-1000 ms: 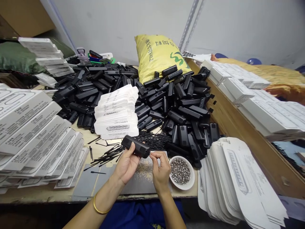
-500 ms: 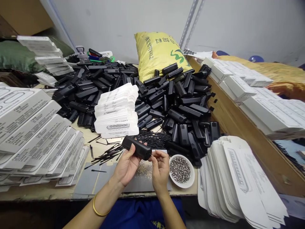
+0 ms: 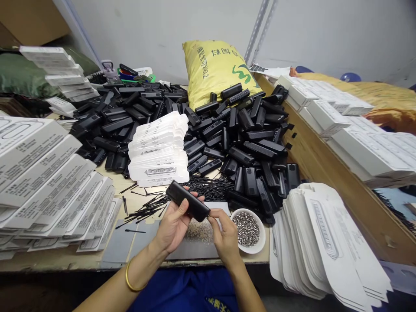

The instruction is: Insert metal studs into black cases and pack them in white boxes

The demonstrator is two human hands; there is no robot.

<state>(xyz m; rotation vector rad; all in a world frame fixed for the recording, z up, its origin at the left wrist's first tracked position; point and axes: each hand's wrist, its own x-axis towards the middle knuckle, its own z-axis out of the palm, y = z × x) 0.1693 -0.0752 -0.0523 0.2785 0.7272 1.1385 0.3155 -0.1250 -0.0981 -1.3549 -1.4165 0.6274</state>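
My left hand [image 3: 173, 225] grips a black oblong plastic case [image 3: 187, 200], tilted with its right end lower. My right hand [image 3: 225, 236] is closed in a pinch against that lower right end; whatever it pinches is too small to make out. Just right of my right hand stands a white bowl [image 3: 247, 249] filled with small metal pieces. A loose patch of the same metal pieces [image 3: 199, 231] lies on a grey mat under my hands. Thin black sticks [image 3: 147, 210] are scattered on the table behind my left hand.
A large heap of black cases [image 3: 227, 138] covers the table's middle, with a yellow sack [image 3: 214, 71] behind it. A stack of white die-cut cards [image 3: 159, 151] sits in the heap. Flat white cartons lie at left [image 3: 48, 182] and right [image 3: 325, 247]. Boxes [image 3: 341, 125] fill the right shelf.
The case has tipped so its right end points lower. My right hand has dropped slightly and moved under that end. My left hand keeps its grip.
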